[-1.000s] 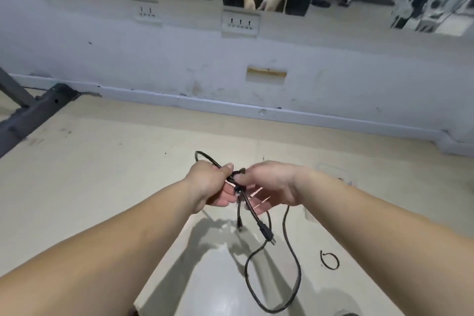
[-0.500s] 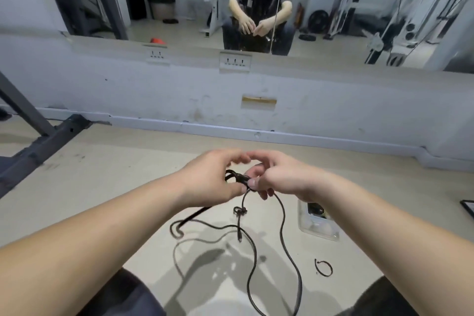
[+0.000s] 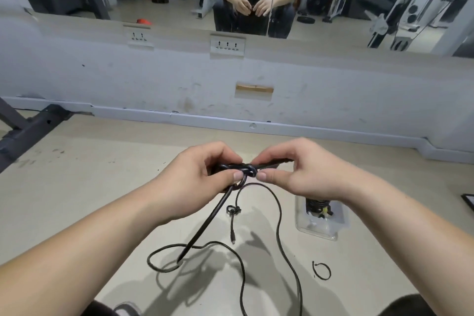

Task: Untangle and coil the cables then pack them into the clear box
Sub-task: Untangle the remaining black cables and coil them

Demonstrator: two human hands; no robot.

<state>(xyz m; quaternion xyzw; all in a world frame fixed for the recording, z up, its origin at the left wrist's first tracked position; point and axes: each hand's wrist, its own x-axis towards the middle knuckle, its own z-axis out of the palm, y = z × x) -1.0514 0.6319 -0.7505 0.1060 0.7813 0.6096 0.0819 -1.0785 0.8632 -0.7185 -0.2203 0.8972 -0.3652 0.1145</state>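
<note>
Black knotted cable pinched between both hands.

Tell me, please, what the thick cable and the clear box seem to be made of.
Thick cable: black sheath, likely rubber or soft plastic, slightly glossy; it bends tightly without kinking. Clear box: transparent, glossy, probably rigid plastic; one sees straight through its walls.

Single wide-angle view, worn on the head. Looks forward and down, close over the bare left hand, the bare right hand and the knotted black cable pinched between them. Beyond the hands, takes in pale floor, scuffed white wall and mirror strip.
</note>
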